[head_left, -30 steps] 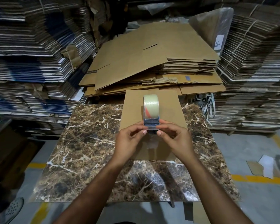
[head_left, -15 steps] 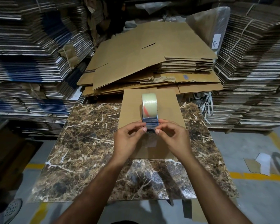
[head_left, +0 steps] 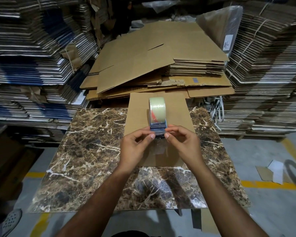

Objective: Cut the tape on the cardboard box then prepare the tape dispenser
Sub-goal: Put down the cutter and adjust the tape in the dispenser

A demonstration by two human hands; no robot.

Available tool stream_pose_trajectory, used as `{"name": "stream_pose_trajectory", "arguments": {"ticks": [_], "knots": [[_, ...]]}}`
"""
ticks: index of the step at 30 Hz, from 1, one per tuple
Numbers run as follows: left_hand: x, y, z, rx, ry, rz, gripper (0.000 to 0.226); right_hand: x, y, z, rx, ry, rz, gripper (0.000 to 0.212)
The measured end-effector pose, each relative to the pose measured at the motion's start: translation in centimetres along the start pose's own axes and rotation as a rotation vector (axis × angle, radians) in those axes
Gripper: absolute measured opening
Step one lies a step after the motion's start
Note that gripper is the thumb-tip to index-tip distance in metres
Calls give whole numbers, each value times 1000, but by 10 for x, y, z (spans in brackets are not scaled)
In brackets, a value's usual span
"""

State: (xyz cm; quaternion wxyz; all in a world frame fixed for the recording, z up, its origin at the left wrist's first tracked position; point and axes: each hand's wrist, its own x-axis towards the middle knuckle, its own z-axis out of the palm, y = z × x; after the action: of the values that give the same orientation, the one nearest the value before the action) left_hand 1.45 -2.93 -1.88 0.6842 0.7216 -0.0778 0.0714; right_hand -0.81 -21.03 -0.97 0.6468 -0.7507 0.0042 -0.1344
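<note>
Tape dispenser (head_left: 157,117): upright on the flat cardboard box (head_left: 176,106) on the marble worktop (head_left: 92,151).
Left hand (head_left: 135,147): fingertips pinching the dispenser's near end.
Right hand (head_left: 183,142): pinching the same end opposite.

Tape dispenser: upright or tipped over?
Upright. The tape dispenser stands on the cardboard box, roll on edge, left hand and right hand pinching its near end.

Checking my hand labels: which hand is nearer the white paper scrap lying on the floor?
Right. The right hand grips the tape dispenser over the cardboard box, on the side toward the white paper scrap; the left hand sits farther away, across the dispenser.
</note>
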Motion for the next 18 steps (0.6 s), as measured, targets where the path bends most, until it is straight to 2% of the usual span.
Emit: {"name": "stream_pose_trajectory", "arguments": {"ticks": [6,7,11,18], "knots": [[-2,0,0,-29,9,-25,14,-2,-1,1,66,-5,41,62],[-2,1,0,-31,8,-27,14,-2,-1,0,40,-2,34,59],[-1,-1,0,-4,17,-50,15,-2,-1,-2,-66,-10,8,22],[-6,0,2,39,47,-43,12,-4,5,0,-42,14,66,6]]}}
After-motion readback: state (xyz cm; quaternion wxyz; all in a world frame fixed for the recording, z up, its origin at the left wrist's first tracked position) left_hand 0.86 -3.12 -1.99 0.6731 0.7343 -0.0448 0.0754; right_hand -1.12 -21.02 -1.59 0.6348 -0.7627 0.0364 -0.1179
